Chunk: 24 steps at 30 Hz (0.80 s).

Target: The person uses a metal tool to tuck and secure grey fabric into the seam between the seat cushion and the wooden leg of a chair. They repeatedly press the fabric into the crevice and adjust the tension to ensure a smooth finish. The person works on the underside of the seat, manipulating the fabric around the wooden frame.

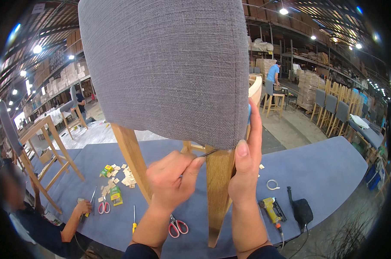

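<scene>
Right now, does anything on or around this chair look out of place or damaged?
Nothing looks damaged. The grey upholstered chair back sits neatly over its wooden legs. Small wooden pieces lie scattered loosely on the blue table cover, and red-handled scissors lie open beside the left hand.

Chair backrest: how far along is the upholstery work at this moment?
Done: grey fabric covers the backrest smoothly. In hand: the left hand works a thin dark tool under the fabric's lower edge at the wooden leg, while the right hand steadies that corner. Left: finishing this edge, apparently.
</scene>
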{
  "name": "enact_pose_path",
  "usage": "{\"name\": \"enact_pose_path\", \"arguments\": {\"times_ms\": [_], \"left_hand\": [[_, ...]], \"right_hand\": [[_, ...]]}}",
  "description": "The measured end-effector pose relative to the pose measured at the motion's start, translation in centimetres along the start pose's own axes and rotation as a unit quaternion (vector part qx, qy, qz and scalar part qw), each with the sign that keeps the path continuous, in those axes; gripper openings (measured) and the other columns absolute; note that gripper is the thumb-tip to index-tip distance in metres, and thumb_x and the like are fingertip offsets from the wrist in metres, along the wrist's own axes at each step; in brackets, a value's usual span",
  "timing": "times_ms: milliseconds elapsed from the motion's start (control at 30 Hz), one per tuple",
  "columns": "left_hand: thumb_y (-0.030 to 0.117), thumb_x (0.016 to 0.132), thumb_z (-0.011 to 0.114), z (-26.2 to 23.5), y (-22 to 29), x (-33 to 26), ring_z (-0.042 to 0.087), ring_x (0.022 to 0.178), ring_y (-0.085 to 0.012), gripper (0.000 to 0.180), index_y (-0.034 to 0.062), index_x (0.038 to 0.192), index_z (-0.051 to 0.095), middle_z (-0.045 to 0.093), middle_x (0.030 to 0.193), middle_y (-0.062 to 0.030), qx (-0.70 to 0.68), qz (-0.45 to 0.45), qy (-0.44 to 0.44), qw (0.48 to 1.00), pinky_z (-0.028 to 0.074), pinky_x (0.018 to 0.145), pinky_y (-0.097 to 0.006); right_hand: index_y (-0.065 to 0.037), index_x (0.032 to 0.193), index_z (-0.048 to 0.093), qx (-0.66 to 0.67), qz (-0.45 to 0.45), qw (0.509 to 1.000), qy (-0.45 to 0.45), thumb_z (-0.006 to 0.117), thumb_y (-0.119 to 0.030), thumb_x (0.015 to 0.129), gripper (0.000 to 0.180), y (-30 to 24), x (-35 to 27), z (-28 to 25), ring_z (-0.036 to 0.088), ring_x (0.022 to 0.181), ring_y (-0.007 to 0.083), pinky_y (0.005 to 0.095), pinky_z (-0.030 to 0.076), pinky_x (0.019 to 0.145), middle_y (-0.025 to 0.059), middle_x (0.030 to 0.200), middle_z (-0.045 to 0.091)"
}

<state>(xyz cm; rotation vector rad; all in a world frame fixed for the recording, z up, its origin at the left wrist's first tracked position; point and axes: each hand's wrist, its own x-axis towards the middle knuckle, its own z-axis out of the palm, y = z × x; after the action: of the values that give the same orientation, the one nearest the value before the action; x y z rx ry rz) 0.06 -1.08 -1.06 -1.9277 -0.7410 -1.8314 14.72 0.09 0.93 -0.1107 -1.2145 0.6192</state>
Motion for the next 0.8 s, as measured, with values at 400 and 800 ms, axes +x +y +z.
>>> {"name": "enact_pose_path", "arguments": {"times_ms": [400, 800], "left_hand": [[0.009, 0.093, 0.079, 0.7, 0.6, -0.4, 0.048, 0.05, -0.0178, 0.016, 0.0013, 0.08, 0.072, 0.054, 0.06, -0.0061, -0.009, -0.031, 0.003, 0.999, 0.035, 0.047, -0.032], [0.006, 0.093, 0.078, 1.2, 1.6, -0.3, 0.046, 0.05, -0.0168, 0.015, 0.0, 0.081, 0.073, 0.053, 0.06, -0.006, -0.011, -0.057, 0.024, 0.998, 0.034, 0.048, -0.032]], "right_hand": [[-0.001, 0.169, 0.011, 0.049, 0.036, 0.997, -0.04, 0.06, -0.018, 0.103, 0.084, -0.3, -0.1, -0.5, 0.052, 0.138, 0.0266, 0.039, 0.041, 0.115, 0.019, 0.159, 0.04], [0.004, 0.167, 0.016, -0.077, -0.005, 0.996, -0.047, 0.06, -0.028, 0.102, 0.084, 0.7, -0.3, -1.4, 0.051, 0.137, 0.0264, 0.0387, 0.042, 0.113, 0.0208, 0.157, 0.041]]}}
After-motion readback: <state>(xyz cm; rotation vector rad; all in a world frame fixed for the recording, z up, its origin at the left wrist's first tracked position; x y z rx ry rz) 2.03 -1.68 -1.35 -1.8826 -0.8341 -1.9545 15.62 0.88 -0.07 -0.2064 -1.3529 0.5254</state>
